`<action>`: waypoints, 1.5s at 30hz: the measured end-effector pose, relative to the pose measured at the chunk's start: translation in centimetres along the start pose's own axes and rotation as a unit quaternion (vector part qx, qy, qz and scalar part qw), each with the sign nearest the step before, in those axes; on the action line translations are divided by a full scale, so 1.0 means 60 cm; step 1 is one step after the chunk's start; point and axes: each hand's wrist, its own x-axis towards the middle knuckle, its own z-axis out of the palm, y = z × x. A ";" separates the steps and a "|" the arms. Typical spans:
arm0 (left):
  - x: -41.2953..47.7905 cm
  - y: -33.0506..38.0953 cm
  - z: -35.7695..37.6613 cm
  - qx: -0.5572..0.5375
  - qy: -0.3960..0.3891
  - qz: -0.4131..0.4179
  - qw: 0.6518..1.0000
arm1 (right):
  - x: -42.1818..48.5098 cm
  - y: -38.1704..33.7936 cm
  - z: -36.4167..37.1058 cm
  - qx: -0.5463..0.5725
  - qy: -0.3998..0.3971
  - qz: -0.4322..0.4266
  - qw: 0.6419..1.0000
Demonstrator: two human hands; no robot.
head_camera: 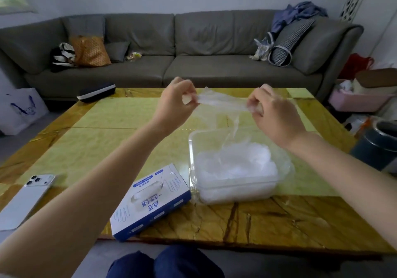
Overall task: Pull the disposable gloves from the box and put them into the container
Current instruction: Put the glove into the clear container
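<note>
While the left hand and right hand pinched a clear glove stretched between them, the container sat below, beside the box.

1. Looks like a living room in a home.
2. Shown by a grey sofa along the back wall, an orange cushion at its left end, a checked bolster and heaped blue clothes at its right.
3. Low yellow-green table before the sofa, a phone at its left edge.
4. Household clutter around: white shopping bag off the table's left edge, pink basket beyond its far right corner.
</note>
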 end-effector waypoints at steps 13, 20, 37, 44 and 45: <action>-0.060 -0.062 0.110 0.284 -0.338 0.078 0.894 | -0.098 0.008 0.077 0.169 -0.414 0.113 0.887; -0.051 -0.042 0.142 0.342 -0.331 0.120 0.871 | -0.090 -0.002 0.095 0.174 -0.481 0.131 0.849; -0.096 -0.059 0.238 0.379 -0.536 0.027 0.754 | -0.087 0.085 0.193 -0.133 -0.561 0.028 0.816; -0.101 -0.067 0.246 0.432 -0.536 0.015 0.726 | -0.083 0.078 0.186 -0.137 -0.588 0.033 0.796; -0.099 -0.064 0.246 0.445 -0.530 0.022 0.722 | -0.080 0.076 0.183 -0.139 -0.589 0.033 0.795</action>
